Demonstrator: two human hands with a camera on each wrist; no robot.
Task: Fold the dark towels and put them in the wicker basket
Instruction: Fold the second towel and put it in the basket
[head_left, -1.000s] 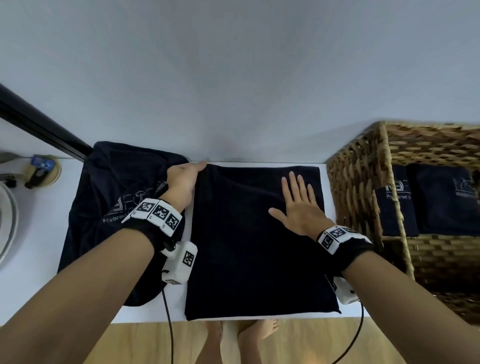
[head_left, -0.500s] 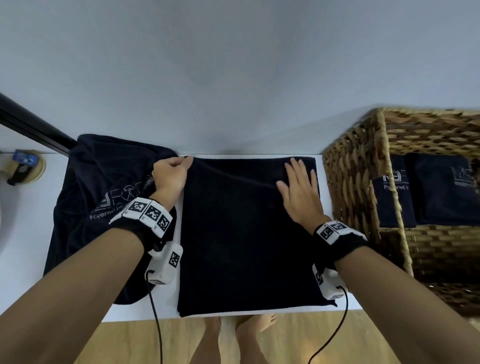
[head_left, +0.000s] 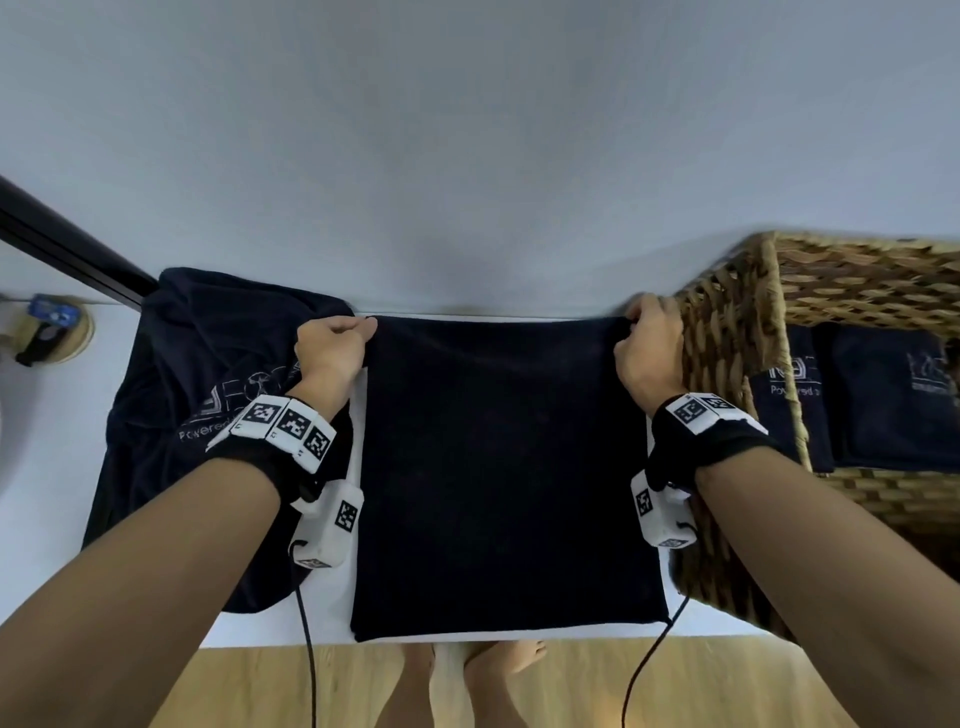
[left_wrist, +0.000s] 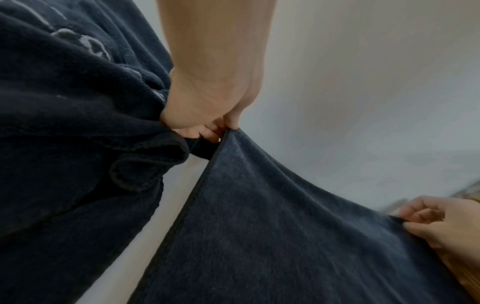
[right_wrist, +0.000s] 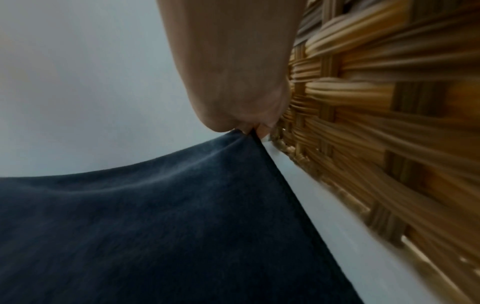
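Observation:
A dark towel (head_left: 504, 467) lies spread flat on the white table (head_left: 332, 618), reaching from the wall to the front edge. My left hand (head_left: 337, 343) pinches its far left corner (left_wrist: 226, 133). My right hand (head_left: 647, 338) pinches its far right corner (right_wrist: 249, 135), close against the wicker basket (head_left: 727, 374). Both corners are lifted slightly and the far edge is taut between them. A pile of unfolded dark towels (head_left: 208, 395) with a printed logo lies to the left. Folded dark towels (head_left: 883, 395) sit inside the basket.
The basket's woven wall (right_wrist: 376, 123) stands right beside my right hand. A wall runs along the table's far edge. A small round object with a blue part (head_left: 52, 332) sits at far left. Wooden floor and bare feet (head_left: 498, 660) show below the front edge.
My right hand slid from lying flat on the towel to its far right corner and now pinches it. The left hand kept its hold on the far left corner.

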